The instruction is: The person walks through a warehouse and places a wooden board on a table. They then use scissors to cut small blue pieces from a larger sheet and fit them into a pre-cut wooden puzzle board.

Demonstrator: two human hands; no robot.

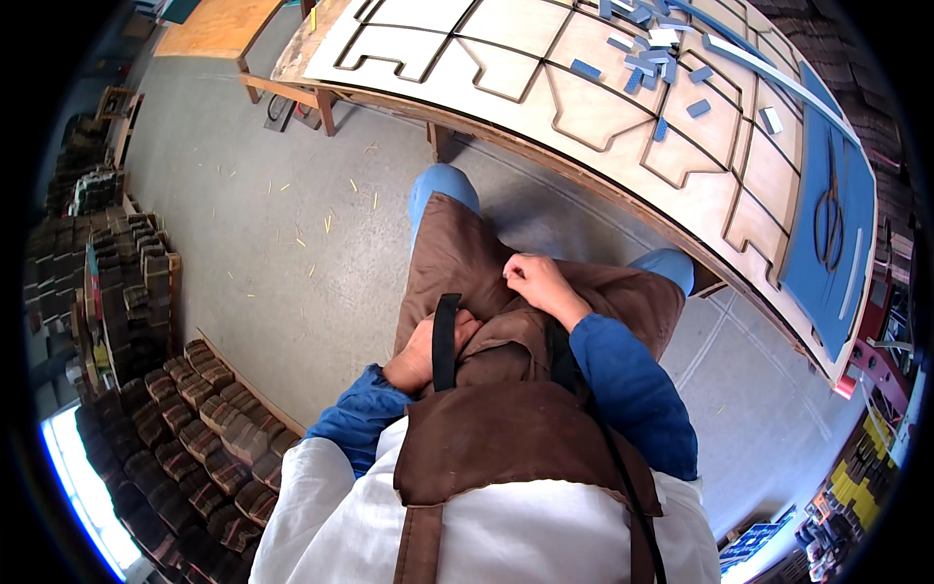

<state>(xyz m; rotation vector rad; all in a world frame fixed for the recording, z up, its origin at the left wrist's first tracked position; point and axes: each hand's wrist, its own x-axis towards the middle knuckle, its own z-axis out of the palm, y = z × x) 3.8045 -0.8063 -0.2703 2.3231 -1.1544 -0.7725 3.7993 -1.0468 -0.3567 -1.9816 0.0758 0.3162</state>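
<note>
I sit with a brown apron [516,438] over my lap and white top. My left hand [420,352] is at the apron's bunched cloth, behind an upright black strap [445,341]; its fingers are mostly hidden by the strap and folds. Above my lap, my right hand [545,286] is closed with its fingers curled in a pinch near the apron. Whatever it may hold is too small to make out. Both hands are away from the table.
A wooden table ahead carries a pale plywood die board [506,83] with dark blade lines, several blue-grey foam blocks [647,68], and a blue sheet [817,263] bearing scissors [829,219]. Yellow scraps [328,224] litter the floor. Stacked brown bundles [209,428] stand at left.
</note>
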